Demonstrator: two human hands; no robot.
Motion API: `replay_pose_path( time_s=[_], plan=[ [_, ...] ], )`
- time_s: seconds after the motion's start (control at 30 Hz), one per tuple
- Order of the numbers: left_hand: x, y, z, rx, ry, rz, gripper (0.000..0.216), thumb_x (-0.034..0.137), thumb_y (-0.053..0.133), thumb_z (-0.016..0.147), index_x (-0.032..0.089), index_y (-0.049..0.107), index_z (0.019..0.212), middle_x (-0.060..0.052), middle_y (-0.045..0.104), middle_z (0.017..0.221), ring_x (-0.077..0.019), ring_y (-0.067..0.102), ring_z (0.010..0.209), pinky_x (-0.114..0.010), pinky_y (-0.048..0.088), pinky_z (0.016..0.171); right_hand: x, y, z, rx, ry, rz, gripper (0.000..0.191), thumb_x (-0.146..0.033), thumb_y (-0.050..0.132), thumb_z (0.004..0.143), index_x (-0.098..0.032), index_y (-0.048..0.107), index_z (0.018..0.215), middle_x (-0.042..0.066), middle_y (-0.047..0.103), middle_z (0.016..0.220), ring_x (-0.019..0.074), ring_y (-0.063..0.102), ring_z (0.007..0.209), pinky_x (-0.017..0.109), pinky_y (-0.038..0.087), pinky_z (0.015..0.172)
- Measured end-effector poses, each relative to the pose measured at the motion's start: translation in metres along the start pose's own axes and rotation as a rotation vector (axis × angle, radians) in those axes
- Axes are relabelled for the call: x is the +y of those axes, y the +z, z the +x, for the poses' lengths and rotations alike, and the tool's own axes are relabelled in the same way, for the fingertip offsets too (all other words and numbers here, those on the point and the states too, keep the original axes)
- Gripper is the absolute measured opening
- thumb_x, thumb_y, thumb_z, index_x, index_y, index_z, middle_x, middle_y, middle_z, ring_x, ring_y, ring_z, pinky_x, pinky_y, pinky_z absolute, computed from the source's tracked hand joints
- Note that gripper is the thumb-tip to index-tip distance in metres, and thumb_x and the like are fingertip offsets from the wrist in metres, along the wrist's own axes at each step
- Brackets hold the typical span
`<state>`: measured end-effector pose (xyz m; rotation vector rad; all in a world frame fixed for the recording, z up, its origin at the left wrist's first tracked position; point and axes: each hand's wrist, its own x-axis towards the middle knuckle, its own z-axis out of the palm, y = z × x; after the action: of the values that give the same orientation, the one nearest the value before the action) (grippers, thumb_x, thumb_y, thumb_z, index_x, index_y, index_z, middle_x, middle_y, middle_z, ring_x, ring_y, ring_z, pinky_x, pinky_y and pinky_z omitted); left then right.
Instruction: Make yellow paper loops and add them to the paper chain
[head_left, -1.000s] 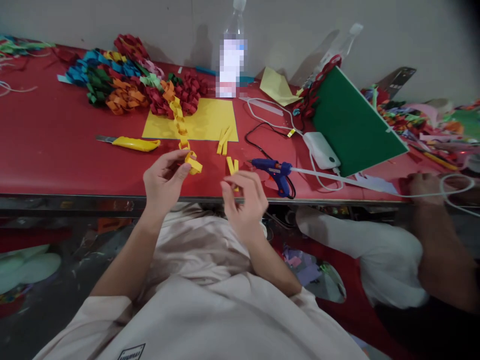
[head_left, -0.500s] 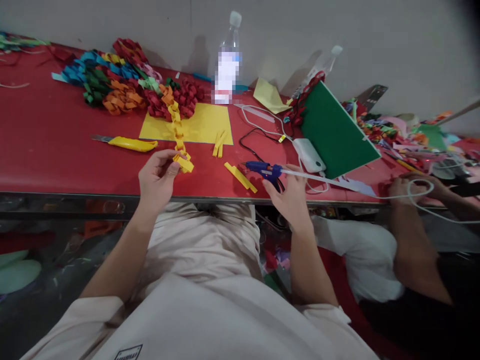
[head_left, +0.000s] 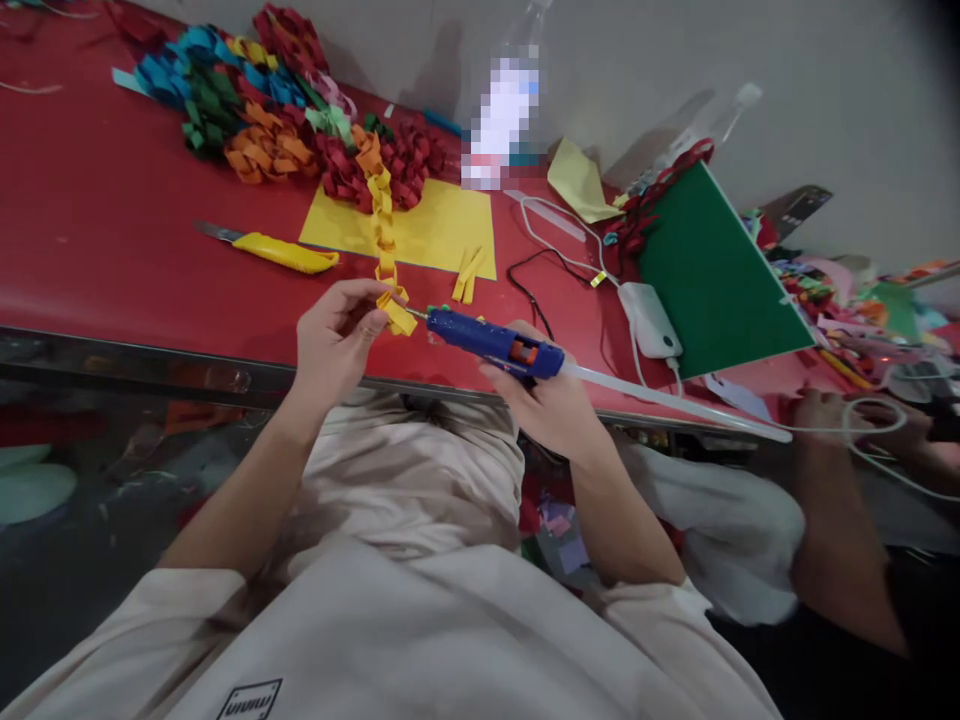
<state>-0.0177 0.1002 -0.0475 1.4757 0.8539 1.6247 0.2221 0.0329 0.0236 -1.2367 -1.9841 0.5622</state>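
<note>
My left hand [head_left: 337, 335] pinches the near end of a yellow paper chain [head_left: 383, 230], where a paper strip sticks out past the fingertips. My right hand [head_left: 551, 395] is wrapped round a blue glue gun [head_left: 480, 335]. Its nozzle points left, close to the yellow strip; whether it touches I cannot tell. From the gun's back end a long clear glue stick [head_left: 675, 398] runs out to the right. The chain leads up to orange links and a heap of coloured paper chains [head_left: 270, 145]. Loose yellow strips [head_left: 468, 275] lie on a yellow sheet [head_left: 442, 220].
A yellow utility knife [head_left: 285, 252] lies on the red table [head_left: 112, 240], blade out. Bottles stand along the wall. Right of me are a white power bank [head_left: 649, 320] with cables, a green board [head_left: 720, 280], paper scraps and a co-worker's hands [head_left: 821, 415].
My right hand has picked up the glue gun from the table and brought its nozzle left to the chain end. My left hand keeps its pinch. The camera view has shifted.
</note>
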Motion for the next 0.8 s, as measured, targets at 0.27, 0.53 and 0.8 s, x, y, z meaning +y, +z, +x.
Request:
replay_pose_path(
  time_s=[0.27,0.53,0.8],
  plan=[
    [0.0056,0.0023,-0.0002,0.002,-0.011,-0.003,0.038,0.051,0.078,0.085,0.019,0.071,0.104,-0.009,0.078,0.1,-0.0189,0.075,0.092,-0.027,0.06,0.081,0.0016,0.0075,0.0069,-0.061,-0.029,-0.084,0.017,-0.038,0.058,0.1,-0.021,0.059,0.102,0.006,0.065,0.094,0.0216,0.065,0.082,0.034,0.052,0.077],
    [0.0055,0.0023,-0.0007,-0.002,-0.026,0.03,0.038,0.052,0.078,0.085,0.019,0.072,0.103,-0.008,0.077,0.099,-0.0182,0.074,0.093,-0.027,0.059,0.082,0.0064,0.0111,0.0023,-0.032,-0.026,-0.162,0.025,-0.044,0.055,0.101,-0.021,0.062,0.107,0.009,0.069,0.105,0.0254,0.068,0.094,0.037,0.056,0.083],
    [0.0042,0.0029,-0.0008,-0.004,0.011,0.02,0.036,0.05,0.079,0.085,0.019,0.073,0.103,-0.008,0.078,0.099,-0.0187,0.075,0.093,-0.028,0.061,0.082,0.0097,0.0112,0.0012,-0.011,-0.085,-0.226,0.024,-0.043,0.053,0.102,-0.021,0.063,0.106,0.011,0.071,0.11,0.0273,0.069,0.104,0.039,0.058,0.089]
  ],
)
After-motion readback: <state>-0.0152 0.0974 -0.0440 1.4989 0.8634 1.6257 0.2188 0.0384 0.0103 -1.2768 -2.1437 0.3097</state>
